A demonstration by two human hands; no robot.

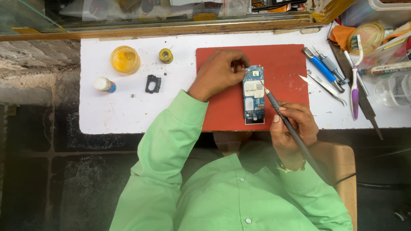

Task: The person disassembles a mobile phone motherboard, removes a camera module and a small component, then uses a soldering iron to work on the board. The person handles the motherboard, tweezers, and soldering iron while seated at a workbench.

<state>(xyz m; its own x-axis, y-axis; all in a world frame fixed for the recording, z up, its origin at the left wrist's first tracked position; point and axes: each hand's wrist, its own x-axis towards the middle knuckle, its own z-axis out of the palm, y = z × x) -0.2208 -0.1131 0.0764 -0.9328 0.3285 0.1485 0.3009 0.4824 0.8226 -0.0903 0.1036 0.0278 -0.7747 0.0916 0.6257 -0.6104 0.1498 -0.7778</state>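
1. My left hand (220, 70) rested on the red mat (282, 60), fingers curled, pinching something thin at the top left corner of the blue circuit board (254, 94); I could not tell what it was.
2. The circuit board lay upright on the mat, near its middle, running toward the mat's front edge.
3. My right hand (293, 126) was closed like a pen grip around a dark soldering iron (282, 117), its tip touching the board's right edge.
4. The mat sat on a white desk (111, 111).
5. Left of the mat lay a round yellow tub (125, 59), a small solder spool (166, 55), a small white-capped bottle (105, 84) and a black plastic frame (153, 84).
6. Right of the mat lay two blue-handled screwdrivers (324, 68), metal tweezers (326, 87) and a purple toothbrush (355, 81).
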